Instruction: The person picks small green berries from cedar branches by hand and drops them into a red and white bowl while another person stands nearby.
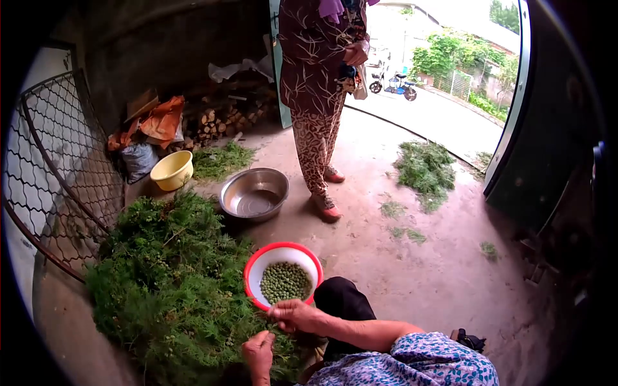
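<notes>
My right hand (297,315) is closed in a pinch just below the near rim of a red-rimmed white bowl (314,265). Small round green cones or berries (284,282) cover the bowl's bottom. Lower and to the left, my left hand (259,351) has its fingers curled together over the edge of a big heap of green conifer branches (174,283). Whatever either hand pinches is too small to make out. A little space separates the two hands.
A steel basin (255,194) and a yellow basin (172,170) stand beyond the heap. Another person (315,96) stands by the open doorway. Loose greenery (425,168) lies on the floor. A metal lattice (61,167) leans at left, near stacked firewood (222,122).
</notes>
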Action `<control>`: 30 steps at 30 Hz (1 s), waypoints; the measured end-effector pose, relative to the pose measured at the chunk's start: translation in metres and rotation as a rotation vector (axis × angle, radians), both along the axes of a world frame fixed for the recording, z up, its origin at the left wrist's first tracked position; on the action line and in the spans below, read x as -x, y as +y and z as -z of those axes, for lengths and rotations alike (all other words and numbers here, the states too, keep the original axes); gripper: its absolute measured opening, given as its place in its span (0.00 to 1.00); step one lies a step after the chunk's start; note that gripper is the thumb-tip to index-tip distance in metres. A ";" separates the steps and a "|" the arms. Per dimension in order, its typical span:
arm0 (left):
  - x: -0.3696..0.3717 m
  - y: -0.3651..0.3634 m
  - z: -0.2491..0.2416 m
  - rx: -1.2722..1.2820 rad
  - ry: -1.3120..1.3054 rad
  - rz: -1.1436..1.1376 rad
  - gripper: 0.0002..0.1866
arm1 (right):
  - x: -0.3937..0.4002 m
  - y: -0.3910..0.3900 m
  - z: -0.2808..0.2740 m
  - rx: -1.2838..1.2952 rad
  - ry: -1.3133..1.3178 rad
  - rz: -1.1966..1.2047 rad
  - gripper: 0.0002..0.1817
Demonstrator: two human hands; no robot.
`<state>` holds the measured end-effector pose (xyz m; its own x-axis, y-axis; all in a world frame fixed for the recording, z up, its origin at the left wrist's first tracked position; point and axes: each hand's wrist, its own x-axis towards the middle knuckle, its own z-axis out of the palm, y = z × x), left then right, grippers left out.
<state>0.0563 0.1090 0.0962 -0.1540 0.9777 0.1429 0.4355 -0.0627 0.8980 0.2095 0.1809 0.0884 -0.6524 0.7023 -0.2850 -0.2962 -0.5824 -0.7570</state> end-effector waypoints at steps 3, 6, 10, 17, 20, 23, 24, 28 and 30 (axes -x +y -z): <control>0.004 -0.012 -0.004 0.086 -0.296 -0.117 0.07 | -0.002 0.020 0.010 -0.088 -0.143 0.266 0.09; 0.007 -0.007 -0.004 -0.014 -0.561 -0.209 0.07 | -0.005 0.055 0.030 -0.231 -0.321 0.344 0.13; 0.007 -0.007 -0.036 -0.107 -0.786 -0.285 0.11 | -0.015 0.104 0.056 -0.676 -0.837 0.330 0.29; 0.058 0.007 -0.013 -0.317 -1.435 -0.193 0.15 | -0.034 0.128 0.101 -1.139 -1.013 0.518 0.17; 0.087 0.009 -0.016 -0.426 -1.587 -0.108 0.09 | -0.028 0.081 0.046 -0.868 -0.667 0.319 0.12; 0.108 0.010 -0.009 -0.472 -1.665 0.043 0.13 | -0.033 0.068 0.041 -0.780 -0.614 0.193 0.16; 0.112 0.010 -0.007 -0.488 -1.673 0.072 0.13 | -0.035 0.062 0.037 -0.767 -0.586 0.154 0.15; 0.113 0.008 -0.008 -0.517 -1.699 0.103 0.13 | -0.033 0.041 0.028 -1.240 -0.665 0.073 0.24; 0.112 0.008 -0.008 -0.546 -1.690 0.123 0.13 | -0.029 0.031 0.023 -0.977 -0.506 -0.063 0.39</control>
<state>-0.0558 0.1173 0.1045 -0.3994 0.8941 0.2027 -0.8800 -0.4359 0.1886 0.2381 0.2119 0.0659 -0.6598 0.7400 0.1307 0.1869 0.3301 -0.9253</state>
